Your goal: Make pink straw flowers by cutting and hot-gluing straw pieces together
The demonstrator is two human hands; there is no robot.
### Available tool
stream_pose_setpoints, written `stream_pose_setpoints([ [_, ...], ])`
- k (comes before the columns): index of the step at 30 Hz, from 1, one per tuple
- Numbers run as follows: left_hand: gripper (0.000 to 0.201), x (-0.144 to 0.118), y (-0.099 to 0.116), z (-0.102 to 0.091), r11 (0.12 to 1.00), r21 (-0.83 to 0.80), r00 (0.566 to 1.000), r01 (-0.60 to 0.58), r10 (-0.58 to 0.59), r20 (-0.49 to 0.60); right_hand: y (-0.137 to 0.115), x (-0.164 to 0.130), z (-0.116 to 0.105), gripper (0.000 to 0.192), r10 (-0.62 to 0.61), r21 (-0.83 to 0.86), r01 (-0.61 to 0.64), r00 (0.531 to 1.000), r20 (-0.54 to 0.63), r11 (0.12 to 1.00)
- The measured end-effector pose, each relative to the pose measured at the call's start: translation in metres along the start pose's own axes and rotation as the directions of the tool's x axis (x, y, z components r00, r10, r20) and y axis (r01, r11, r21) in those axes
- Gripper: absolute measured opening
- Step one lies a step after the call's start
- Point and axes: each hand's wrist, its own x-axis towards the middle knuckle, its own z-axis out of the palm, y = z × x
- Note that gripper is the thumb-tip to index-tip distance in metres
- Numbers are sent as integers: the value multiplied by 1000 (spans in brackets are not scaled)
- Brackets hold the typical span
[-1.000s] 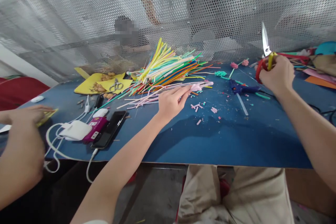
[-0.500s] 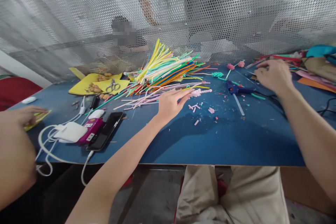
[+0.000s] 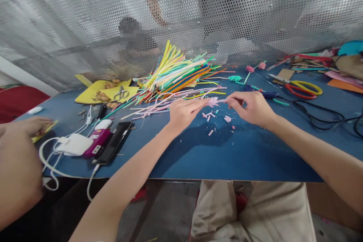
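I'm pinching the pink frilled piece (image 3: 213,102) with left hand (image 3: 183,115) and right hand (image 3: 251,107) — scissors (image 3: 294,82) lying near the worktop's (image 3: 241,159) back edge.

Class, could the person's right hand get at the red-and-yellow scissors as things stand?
Probably yes: the scissors lie uncovered near the right hand, though its grip on the pink piece would likely need releasing.

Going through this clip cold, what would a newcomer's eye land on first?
Probably the bright bundle of sticks, heaped toward the back of the blue table before the metal mesh. Next, the pale pink piece at the table's middle, between the left grip and right grip. Then the red-and-yellow scissors, lying to the right.
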Motion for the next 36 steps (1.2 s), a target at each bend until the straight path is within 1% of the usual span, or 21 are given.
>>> stream_pose_setpoints([
  [4, 24, -2, -2, 6, 1000, -10, 1000, -22, 23, 9, 4, 0, 5, 21, -27, 0, 27, 999, -32, 1000],
  [8, 27, -3, -6, 13, 998, -29, 996, -63, 64, 64, 6, -1, 10, 19, -41, 5, 41, 998, -54, 999],
  [10, 27, -4, -7, 15, 998, -26, 996, -55, 57, 70, 7, -1, 11, 18, -41, 12, 41, 998, -46, 999],
  [12, 25, -6, -7, 17, 999, -1, 998, -34, 34, 54, 7, -2, 11, 17, -57, 33, 59, 997, -52, 998],
  [13, 25, -7, -6, 17, 1000, 12, 999, -25, 24, 48, 6, -2, 11, 21, -72, 44, 75, 995, -64, 996],
  [16, 27, -9, -4, 17, 999, 44, 999, -4, 1, 53, 0, -3, 14, 42, -126, 64, 134, 985, -119, 989],
  [17, 27, -9, -2, 17, 999, 51, 998, 0, -3, 60, -3, -4, 16, 43, -142, 56, 151, 981, -134, 987],
  [19, 27, -9, 1, 17, 999, 53, 997, -4, 0, 74, -7, -5, 19, 36, -164, 19, 170, 973, -160, 985],
  [22, 26, -9, 5, 15, 999, 30, 996, -26, 24, 82, -8, -6, 21, 16, -194, -48, 188, 964, -184, 981],
  [24, 25, -8, 6, 14, 999, 24, 996, -39, 37, 76, -6, -6, 21, 8, -232, -76, 221, 953, -195, 972],
  [26, 24, -8, 7, 12, 998, 31, 997, -46, 44, 63, -2, -5, 20, 5, -272, -101, 256, 941, -201, 961],
  [31, 24, -7, 8, 5, 994, 53, 995, -98, 96, 24, 2, -5, 17, 5, -334, -137, 311, 921, -199, 940],
  [36, 32, -8, 8, 2, 989, 42, 990, -143, 143, -1, 0, -5, 15, 4, -401, -148, 376, 890, -219, 915],
])
